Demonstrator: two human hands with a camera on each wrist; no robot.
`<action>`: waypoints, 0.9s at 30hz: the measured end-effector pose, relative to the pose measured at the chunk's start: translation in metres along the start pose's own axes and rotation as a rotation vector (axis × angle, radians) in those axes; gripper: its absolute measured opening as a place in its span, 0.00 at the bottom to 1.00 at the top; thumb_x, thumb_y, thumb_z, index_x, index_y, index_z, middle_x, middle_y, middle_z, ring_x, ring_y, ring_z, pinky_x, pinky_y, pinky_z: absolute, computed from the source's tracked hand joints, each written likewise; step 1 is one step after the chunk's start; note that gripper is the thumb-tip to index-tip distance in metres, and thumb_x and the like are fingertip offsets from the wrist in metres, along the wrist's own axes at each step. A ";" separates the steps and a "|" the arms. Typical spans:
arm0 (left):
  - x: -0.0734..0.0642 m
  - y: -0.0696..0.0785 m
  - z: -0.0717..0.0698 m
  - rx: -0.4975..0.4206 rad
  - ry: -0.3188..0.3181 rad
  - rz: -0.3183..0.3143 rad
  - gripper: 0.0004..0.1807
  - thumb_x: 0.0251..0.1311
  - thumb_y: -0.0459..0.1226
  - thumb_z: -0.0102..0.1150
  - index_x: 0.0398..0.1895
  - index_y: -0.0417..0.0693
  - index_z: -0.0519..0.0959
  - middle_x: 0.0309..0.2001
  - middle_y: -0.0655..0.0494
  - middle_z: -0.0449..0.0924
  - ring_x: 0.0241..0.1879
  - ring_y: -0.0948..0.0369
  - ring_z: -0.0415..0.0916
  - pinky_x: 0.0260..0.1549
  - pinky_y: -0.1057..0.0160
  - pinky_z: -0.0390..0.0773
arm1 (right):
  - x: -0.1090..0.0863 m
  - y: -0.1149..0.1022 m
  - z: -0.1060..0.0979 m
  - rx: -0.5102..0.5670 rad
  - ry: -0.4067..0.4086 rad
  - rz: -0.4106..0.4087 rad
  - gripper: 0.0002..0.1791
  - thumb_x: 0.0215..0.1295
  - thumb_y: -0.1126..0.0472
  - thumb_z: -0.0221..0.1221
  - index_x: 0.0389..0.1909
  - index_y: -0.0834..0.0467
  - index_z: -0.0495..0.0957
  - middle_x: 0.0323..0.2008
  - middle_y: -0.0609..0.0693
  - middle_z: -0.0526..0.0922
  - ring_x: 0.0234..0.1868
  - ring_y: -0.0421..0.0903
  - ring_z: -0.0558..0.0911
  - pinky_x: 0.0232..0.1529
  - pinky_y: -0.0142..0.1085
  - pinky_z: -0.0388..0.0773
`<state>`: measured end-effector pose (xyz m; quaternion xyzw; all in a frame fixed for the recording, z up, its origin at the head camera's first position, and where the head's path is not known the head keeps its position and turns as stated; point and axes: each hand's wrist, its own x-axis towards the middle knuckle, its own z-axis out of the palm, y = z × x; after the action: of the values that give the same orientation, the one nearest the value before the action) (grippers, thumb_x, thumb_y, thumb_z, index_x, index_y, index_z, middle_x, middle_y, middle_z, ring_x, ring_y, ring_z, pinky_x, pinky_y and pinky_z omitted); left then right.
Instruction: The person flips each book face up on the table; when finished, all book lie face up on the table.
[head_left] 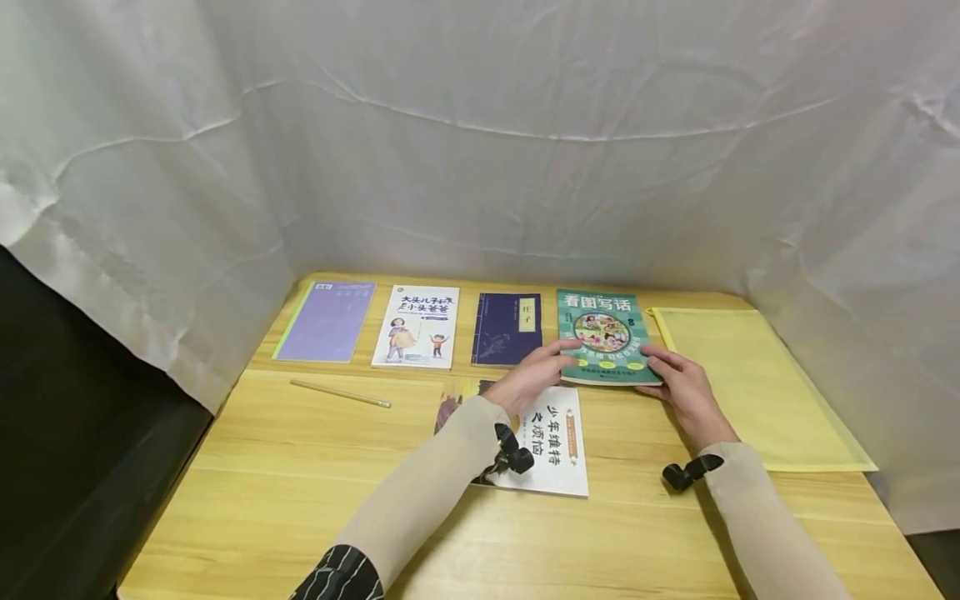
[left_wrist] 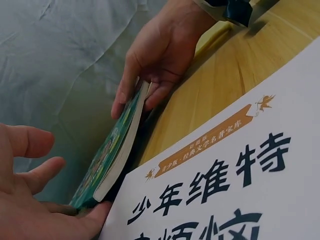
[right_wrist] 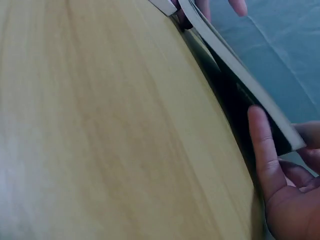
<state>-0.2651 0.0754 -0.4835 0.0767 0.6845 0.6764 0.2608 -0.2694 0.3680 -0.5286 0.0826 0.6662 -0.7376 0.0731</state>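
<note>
A green book point(head_left: 603, 337) with a round picture of children on its cover has its near edge raised off the table. At its near right corner my right hand point(head_left: 686, 396) holds it, one finger point(right_wrist: 261, 135) lying along the dark underside. My left hand point(head_left: 534, 377) is at the near left corner. In the left wrist view its thumb point(left_wrist: 99, 217) meets the book's lower corner, while two other fingers point(left_wrist: 32, 142) stand away from the cover. Beneath the left wrist lies a white book point(head_left: 558, 442) with dark lettering, partly hidden by the forearm.
Left of the green book lie a dark blue book point(head_left: 498, 329), a white picture book point(head_left: 416, 325) and a purple notebook point(head_left: 330, 325). A pencil point(head_left: 341, 392) rests in front of them. On the right is a yellow zip pouch point(head_left: 765, 392). Pale curtains point(head_left: 510, 142) enclose the wooden table point(head_left: 600, 550).
</note>
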 end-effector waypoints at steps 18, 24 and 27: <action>-0.005 0.001 0.009 0.072 -0.030 -0.017 0.28 0.74 0.49 0.63 0.76 0.71 0.77 0.89 0.62 0.16 0.88 0.53 0.15 0.83 0.26 0.29 | -0.019 -0.012 0.003 -0.157 -0.115 -0.008 0.34 0.89 0.47 0.49 0.86 0.57 0.59 0.90 0.52 0.46 0.89 0.51 0.46 0.92 0.52 0.41; -0.006 0.000 0.007 0.102 -0.036 -0.015 0.27 0.74 0.51 0.62 0.75 0.72 0.77 0.90 0.64 0.19 0.88 0.54 0.17 0.83 0.25 0.32 | -0.020 -0.012 0.004 -0.215 -0.095 -0.040 0.32 0.89 0.49 0.48 0.84 0.61 0.61 0.90 0.56 0.47 0.89 0.56 0.44 0.91 0.56 0.39; -0.007 -0.001 0.007 0.106 -0.039 -0.012 0.26 0.75 0.50 0.62 0.74 0.71 0.78 0.90 0.63 0.20 0.89 0.53 0.18 0.83 0.25 0.33 | -0.020 -0.011 0.007 -0.249 -0.089 -0.034 0.32 0.89 0.48 0.50 0.84 0.60 0.63 0.90 0.56 0.46 0.90 0.57 0.43 0.91 0.59 0.39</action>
<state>-0.2561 0.0781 -0.4824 0.0995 0.7145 0.6362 0.2737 -0.2523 0.3624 -0.5125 0.0289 0.7500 -0.6532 0.0997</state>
